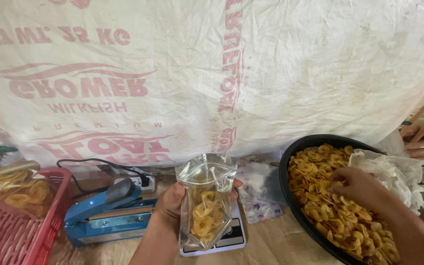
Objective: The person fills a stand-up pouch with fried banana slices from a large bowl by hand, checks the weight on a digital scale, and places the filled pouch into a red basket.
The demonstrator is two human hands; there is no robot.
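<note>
A wide black pan (290, 162) heaped with banana chips (339, 216) is reached into by the right hand (357, 186), fingers curled on chips, while a clear pouch (206, 201), partly filled, upright with mouth open upward, is gripped by the left hand (172, 203) above a scale (231, 238).

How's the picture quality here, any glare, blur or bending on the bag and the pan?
Head view: soft, even light, no hard shadows. The clear plastic pouch of yellow chips in the left hand shows pale sheen near its top. The right hand over the round black pan looks slightly soft. Wide-angle bending curves the edges.
</note>
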